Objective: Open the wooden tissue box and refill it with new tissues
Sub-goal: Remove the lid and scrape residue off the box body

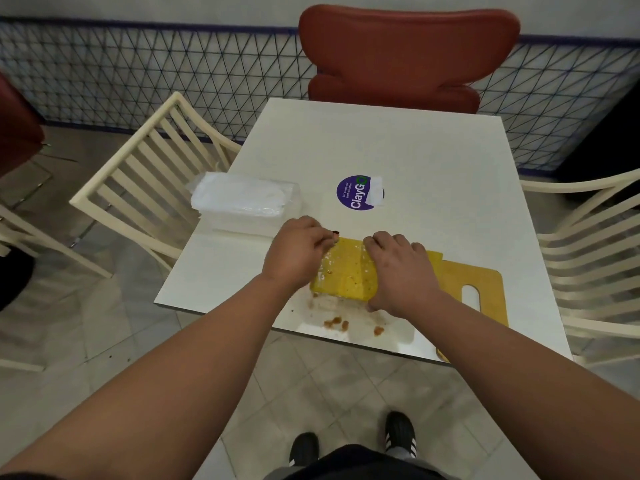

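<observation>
Both hands on the yellow wooden tissue box, near bench edge.
I see left hand fingers curled at its far-left corner, right hand gripping its right end; lid lies flat alongside, wrapped tissue pack sits just beyond.

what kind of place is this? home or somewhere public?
Probably a public eatery or food court, not a home: a small white table bearing a round purple ClayGo sticker, mismatched seating of a red moulded chair and cream slatted chairs, and a wire mesh partition.
</observation>
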Motion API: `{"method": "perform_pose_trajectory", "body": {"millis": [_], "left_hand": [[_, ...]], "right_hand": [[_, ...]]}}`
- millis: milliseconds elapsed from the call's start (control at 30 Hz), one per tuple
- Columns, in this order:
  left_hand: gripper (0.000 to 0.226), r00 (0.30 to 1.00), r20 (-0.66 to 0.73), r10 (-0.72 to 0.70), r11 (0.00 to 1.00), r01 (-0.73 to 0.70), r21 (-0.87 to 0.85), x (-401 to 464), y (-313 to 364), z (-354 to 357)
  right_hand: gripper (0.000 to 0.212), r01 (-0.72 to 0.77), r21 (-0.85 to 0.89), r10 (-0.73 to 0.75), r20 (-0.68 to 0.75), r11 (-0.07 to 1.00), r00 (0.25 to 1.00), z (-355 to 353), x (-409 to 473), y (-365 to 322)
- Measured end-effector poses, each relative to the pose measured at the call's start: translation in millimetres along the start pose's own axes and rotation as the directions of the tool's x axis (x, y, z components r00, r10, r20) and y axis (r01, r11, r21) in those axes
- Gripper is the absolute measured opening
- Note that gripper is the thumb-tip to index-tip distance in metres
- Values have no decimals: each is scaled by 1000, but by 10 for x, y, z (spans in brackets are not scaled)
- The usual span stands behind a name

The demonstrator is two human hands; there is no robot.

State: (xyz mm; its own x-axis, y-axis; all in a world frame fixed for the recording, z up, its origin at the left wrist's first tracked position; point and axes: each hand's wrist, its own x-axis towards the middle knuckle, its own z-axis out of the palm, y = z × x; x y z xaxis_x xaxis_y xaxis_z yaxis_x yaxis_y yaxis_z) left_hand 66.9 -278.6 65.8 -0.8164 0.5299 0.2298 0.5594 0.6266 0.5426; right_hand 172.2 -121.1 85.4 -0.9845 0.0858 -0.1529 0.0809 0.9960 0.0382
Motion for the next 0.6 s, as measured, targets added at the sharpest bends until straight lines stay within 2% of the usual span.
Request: {"method": "perform_pose_trajectory", "body": {"millis": [67, 133, 367, 500, 600], "left_hand": [[18, 985, 54, 166, 978, -171, 115, 22, 138, 75], [18, 964, 94, 249, 945, -263, 194, 39, 191, 98], [12, 984, 12, 179, 963, -177, 202, 27, -26, -26], [14, 963, 82, 256, 936, -268, 229, -7, 150, 115], [14, 973, 48, 224, 951, -229, 209, 26, 34, 26]], "right_hand": [[107, 3, 8, -3, 5, 1000, 1000, -7, -7, 0], [107, -1, 20, 1, 4, 1000, 1000, -15, -12, 12], [110, -5, 16, 5, 20, 1000, 1000, -40, 17, 24], [106, -12, 14, 12, 22, 1000, 1000, -45, 14, 12], [107, -8, 13, 8, 24, 1000, 1000, -50, 29, 19]]}}
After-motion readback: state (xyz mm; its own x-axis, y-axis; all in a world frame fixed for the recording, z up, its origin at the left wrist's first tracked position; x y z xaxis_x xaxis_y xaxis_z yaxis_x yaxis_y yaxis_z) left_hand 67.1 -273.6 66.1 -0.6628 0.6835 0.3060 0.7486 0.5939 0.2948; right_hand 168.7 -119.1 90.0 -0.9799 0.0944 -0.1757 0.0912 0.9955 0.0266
